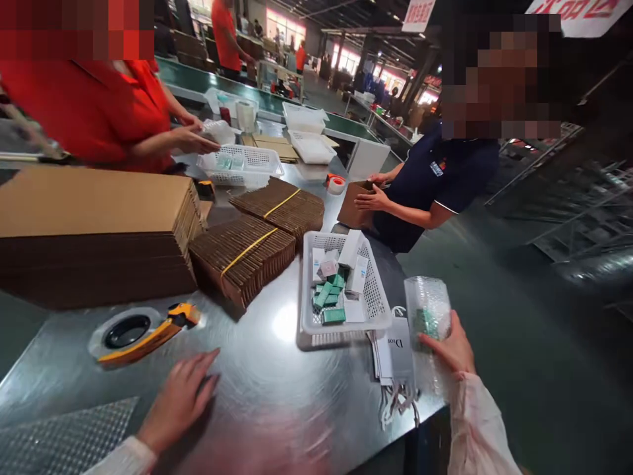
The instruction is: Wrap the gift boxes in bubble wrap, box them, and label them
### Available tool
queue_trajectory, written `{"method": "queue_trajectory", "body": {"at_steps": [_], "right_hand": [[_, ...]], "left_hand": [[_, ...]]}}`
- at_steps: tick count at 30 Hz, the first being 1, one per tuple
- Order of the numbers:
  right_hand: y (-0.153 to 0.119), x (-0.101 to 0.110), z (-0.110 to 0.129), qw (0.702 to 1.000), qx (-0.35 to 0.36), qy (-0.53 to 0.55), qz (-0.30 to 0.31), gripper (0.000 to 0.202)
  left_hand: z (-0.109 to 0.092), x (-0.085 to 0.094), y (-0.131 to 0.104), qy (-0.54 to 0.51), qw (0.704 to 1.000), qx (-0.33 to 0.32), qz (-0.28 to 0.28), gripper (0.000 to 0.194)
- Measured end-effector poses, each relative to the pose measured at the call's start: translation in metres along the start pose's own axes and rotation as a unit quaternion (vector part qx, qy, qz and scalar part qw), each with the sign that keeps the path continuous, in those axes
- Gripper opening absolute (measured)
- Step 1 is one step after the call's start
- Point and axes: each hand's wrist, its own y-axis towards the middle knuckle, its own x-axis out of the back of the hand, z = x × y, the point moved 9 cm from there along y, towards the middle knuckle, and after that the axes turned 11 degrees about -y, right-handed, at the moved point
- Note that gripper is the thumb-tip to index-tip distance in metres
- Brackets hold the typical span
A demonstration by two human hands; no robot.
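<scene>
My right hand [452, 346] grips a bubble-wrapped package [426, 323] with something green inside, at the table's right edge. Its lower end reaches down beside a stack of paper bags [399, 349] with cord handles. Over the bare metal tabletop [267, 389] is my left hand [182, 396], fingers apart and holding nothing. Farther forward, a white plastic basket [383, 310] holds white boxes [350, 248] and small green boxes [333, 316]. Left of centre lies a tape dispenser [148, 344] with an orange-yellow handle and a roll of tape [101, 333].
Flat cardboard [93, 204] is piled at left, beside strapped carton bundles [247, 254]. A person in red [119, 119] holds a white wrapped item; another in dark blue [430, 178] holds a brown box [353, 204]. Bubble wrap [69, 439] lies at the lower left.
</scene>
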Motion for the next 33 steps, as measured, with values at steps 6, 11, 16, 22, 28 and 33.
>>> {"method": "queue_trajectory", "body": {"at_steps": [6, 11, 16, 22, 28, 33], "right_hand": [[0.095, -0.04, -0.048, 0.997, -0.023, 0.021, 0.069, 0.096], [0.147, -0.083, -0.029, 0.992, 0.071, 0.023, 0.104, 0.099], [0.187, -0.118, 0.0, 0.985, 0.125, -0.011, 0.121, 0.111], [0.223, -0.143, 0.04, 0.98, 0.152, -0.022, 0.126, 0.117], [0.236, -0.187, 0.073, 0.97, 0.185, 0.003, 0.159, 0.115], [0.225, -0.212, 0.078, 0.965, 0.204, 0.017, 0.165, 0.102]], "left_hand": [[-0.085, -0.058, 0.018, -0.02, 0.999, 0.036, 0.011, 0.038], [-0.143, -0.093, 0.016, -0.036, 0.996, 0.075, 0.041, 0.038], [-0.173, -0.11, -0.001, -0.048, 0.989, 0.133, 0.052, 0.039], [-0.183, -0.109, -0.028, -0.038, 0.978, 0.202, 0.035, 0.038], [-0.18, -0.098, -0.043, -0.02, 0.967, 0.253, 0.008, 0.036], [-0.185, -0.103, -0.036, -0.022, 0.966, 0.256, 0.009, 0.036]]}}
